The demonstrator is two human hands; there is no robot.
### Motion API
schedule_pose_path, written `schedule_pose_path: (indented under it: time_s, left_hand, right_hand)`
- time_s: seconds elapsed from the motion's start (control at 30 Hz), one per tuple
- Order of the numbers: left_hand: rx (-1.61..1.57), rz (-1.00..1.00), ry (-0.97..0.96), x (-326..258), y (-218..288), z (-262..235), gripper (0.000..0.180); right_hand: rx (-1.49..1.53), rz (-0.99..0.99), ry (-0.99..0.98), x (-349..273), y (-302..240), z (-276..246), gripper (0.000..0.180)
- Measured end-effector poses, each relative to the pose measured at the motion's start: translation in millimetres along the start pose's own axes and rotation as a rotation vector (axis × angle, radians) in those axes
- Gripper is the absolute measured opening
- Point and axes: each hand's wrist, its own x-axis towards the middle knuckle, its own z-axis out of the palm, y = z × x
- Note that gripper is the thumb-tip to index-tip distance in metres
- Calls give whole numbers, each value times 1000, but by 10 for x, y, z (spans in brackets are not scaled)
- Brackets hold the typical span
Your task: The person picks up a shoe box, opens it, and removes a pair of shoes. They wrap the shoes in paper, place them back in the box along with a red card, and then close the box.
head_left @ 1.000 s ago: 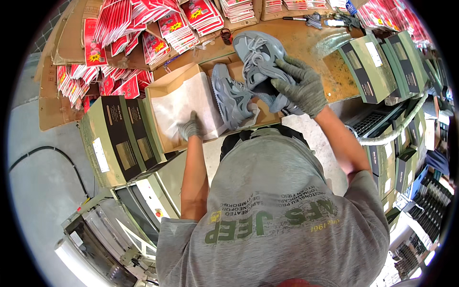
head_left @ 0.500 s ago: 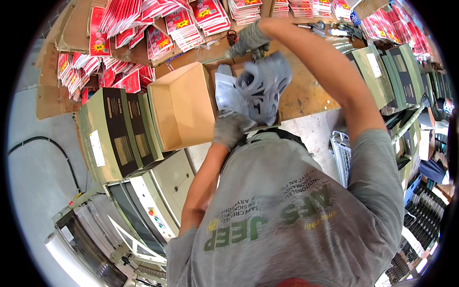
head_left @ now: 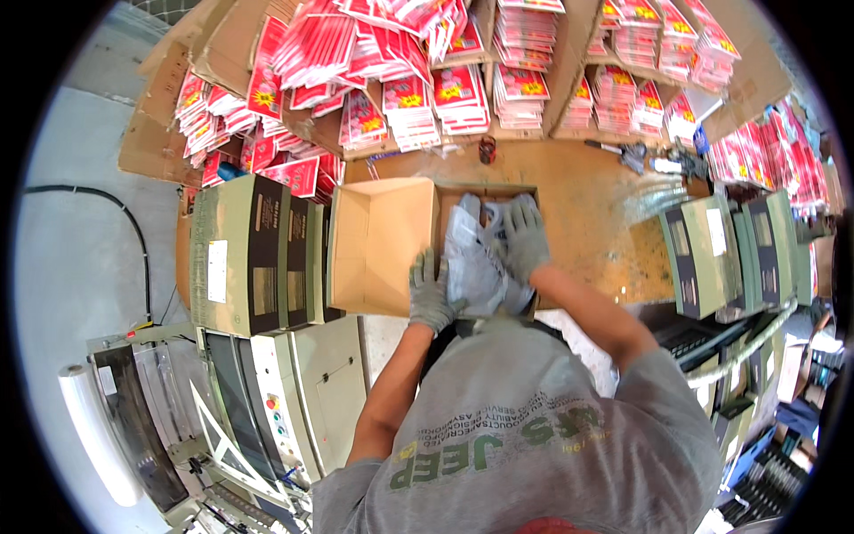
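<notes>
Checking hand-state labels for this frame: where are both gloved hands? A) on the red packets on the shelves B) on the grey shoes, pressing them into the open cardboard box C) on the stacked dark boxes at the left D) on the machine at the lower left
B: the left hand and right hand both rest on the grey shoes lying in the open cardboard box on the wooden bench.

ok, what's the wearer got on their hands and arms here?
Both the left hand and the right hand wear grey knit work gloves that cover the fingers fully. The forearms are bare from the glove cuffs up. A grey short-sleeved T-shirt with printed lettering across it covers the upper arms. No watch, bands or other markings show.
</notes>
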Motion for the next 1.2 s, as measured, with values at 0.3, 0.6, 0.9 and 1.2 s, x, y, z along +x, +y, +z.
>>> schedule_pose_path:
  time_s: [0.3,0.6,0.9,1.2]
  left_hand:
    - [-269,272,479,622,289,-171,72]
    - [-32,719,1033,3021,1540,-2689,32]
    - [633,604,774,4448,2534,-3803,22]
    - [736,523,751,4695,2351,-3785,25]
  right_hand:
    - [165,39,45,-464,78,189,80]
    - [162,-4,34,-457,107,-35,76]
    - [257,91,120,-508,145,145,72]
    - [240,87,167,-517,83,258,69]
